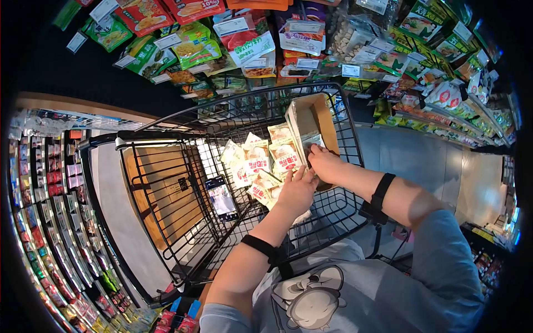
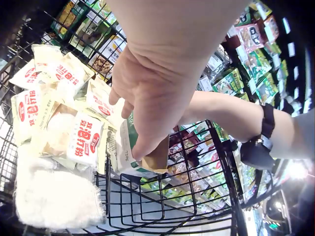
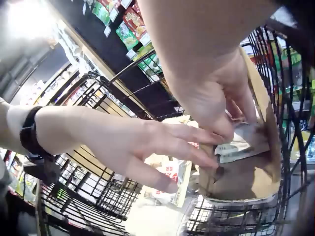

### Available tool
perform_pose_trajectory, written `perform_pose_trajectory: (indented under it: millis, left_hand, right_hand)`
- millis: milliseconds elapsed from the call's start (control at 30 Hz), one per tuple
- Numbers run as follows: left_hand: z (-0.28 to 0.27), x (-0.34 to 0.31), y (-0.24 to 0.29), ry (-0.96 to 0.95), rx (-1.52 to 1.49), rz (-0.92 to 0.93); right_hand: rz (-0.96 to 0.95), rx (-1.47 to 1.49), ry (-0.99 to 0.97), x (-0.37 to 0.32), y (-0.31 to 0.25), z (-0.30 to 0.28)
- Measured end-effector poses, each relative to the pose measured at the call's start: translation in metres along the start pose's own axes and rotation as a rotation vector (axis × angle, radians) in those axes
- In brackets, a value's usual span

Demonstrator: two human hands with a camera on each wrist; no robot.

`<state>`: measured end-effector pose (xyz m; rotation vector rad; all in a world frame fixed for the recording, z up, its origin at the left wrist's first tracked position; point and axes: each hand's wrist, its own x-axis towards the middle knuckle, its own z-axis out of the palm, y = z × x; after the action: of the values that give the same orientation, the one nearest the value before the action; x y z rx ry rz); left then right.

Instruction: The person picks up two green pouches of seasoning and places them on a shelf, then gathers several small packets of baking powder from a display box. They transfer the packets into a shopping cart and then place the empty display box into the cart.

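A brown cardboard box stands tilted at the right side of a black wire shopping cart. My right hand reaches into the box and pinches a silvery packet between thumb and curled fingers. My left hand lies just left of it. Its straight fingers touch the box's near wall. In the left wrist view the left hand rests on the box corner, beside a green and white packet. Several white and red snack packets are piled in the cart.
A phone lies in the cart left of the packets. A white soft bag sits at the cart's bottom. Hanging snack bags fill the wall behind the cart. Stocked shelves line the left side and another rack the right.
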<state>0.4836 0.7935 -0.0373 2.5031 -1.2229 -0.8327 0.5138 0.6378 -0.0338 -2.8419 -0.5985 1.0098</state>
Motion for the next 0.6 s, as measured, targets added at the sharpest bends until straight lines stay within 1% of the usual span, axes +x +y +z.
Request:
perform_pose_trajectory:
  millis: [67,100,133,167,200,233,267,300,333,367,400,433,467,500,533,600]
  left_hand:
    - [0.003,-0.003,-0.001,0.178,-0.027,0.066]
    - [-0.003,-0.007,-0.002,0.176,-0.026,0.062]
    - [-0.010,-0.012,-0.006,0.233,-0.229,0.073]
    - [-0.018,-0.018,-0.009,0.289,-0.429,0.087]
    - [-0.023,-0.026,-0.013,0.387,-0.480,-0.052]
    - [-0.026,-0.033,-0.024,0.388,-0.522,-0.196]
    - [-0.020,-0.037,-0.036,0.498,-0.514,-0.379]
    - [-0.017,-0.043,-0.052,0.488,-0.453,-0.493]
    - [-0.002,-0.047,-0.072,0.486,-0.444,-0.540]
    - [0.017,-0.050,-0.092,0.441,-0.450,-0.542]
    - [0.021,-0.051,-0.098,0.441,-0.514,-0.561]
    - [0.025,-0.051,-0.102,0.441,-0.580,-0.579]
    - [0.031,-0.050,-0.105,0.440,-0.578,-0.579]
    - [0.031,-0.049,-0.105,0.451,-0.544,-0.631]
    - [0.032,-0.048,-0.103,0.459,-0.510,-0.683]
    - [0.032,-0.046,-0.096,0.460,-0.525,-0.706]
  right_hand:
    - [-0.017,0.019,0.034,0.001,0.005,0.006]
    - [0.022,0.079,0.038,0.001,0.005,0.006]
    - [0.062,0.139,0.043,0.001,0.005,0.007]
    - [0.060,0.142,0.047,0.000,0.005,0.006]
    - [0.104,0.199,0.035,-0.003,0.004,0.002]
    - [0.148,0.257,0.021,-0.007,0.001,-0.008]
    - [0.212,0.227,0.039,-0.013,-0.006,-0.020]
    - [0.210,0.231,0.039,-0.016,-0.009,-0.024]
    - [0.145,0.272,0.115,-0.017,-0.012,-0.027]
    - [0.079,0.310,0.192,-0.018,-0.014,-0.030]
    - [0.029,0.203,0.193,-0.020,-0.019,-0.035]
    - [0.028,0.203,0.194,-0.020,-0.021,-0.031]
    - [0.100,0.246,0.254,-0.020,-0.022,-0.024]
    - [0.176,0.289,0.312,-0.020,-0.024,-0.020]
    - [0.181,0.292,0.310,-0.022,-0.025,-0.018]
    - [0.187,0.231,0.432,-0.028,-0.026,-0.018]
